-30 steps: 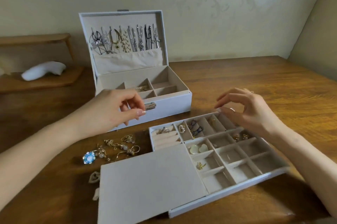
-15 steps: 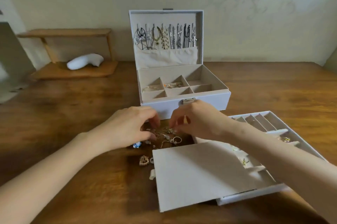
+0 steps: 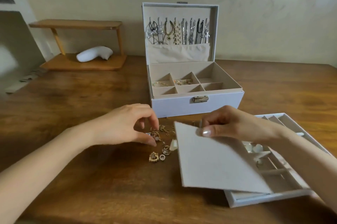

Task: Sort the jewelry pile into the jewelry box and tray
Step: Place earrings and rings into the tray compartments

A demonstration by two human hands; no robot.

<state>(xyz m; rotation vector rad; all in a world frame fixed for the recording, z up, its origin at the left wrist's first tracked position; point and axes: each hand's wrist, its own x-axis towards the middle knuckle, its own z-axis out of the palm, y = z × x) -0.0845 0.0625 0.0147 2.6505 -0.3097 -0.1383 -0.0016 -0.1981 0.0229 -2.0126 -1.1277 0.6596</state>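
**Hands at the pile and the tray cover**

The left hand [image 3: 125, 125] curls over the jewelry pile [image 3: 166, 150] on the desk [image 3: 82, 96], thumb and forefinger closing on the gold pieces; whether one is gripped cannot be told. The right hand [image 3: 235, 125] pinches the far corner of the felt panel [image 3: 215, 161], tilted over the tray [image 3: 264, 199] at near right. The jewelry box [image 3: 197, 105] stands open just beyond.

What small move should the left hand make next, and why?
Probably pinch the gold piece that thumb and forefinger of the left hand bracket, and lift it slowly straight up from the jewelry pile. Other pieces lie against it, so it may be tangled. The right hand pinches the felt cover by a corner, and tray compartments beside it lie uncovered.
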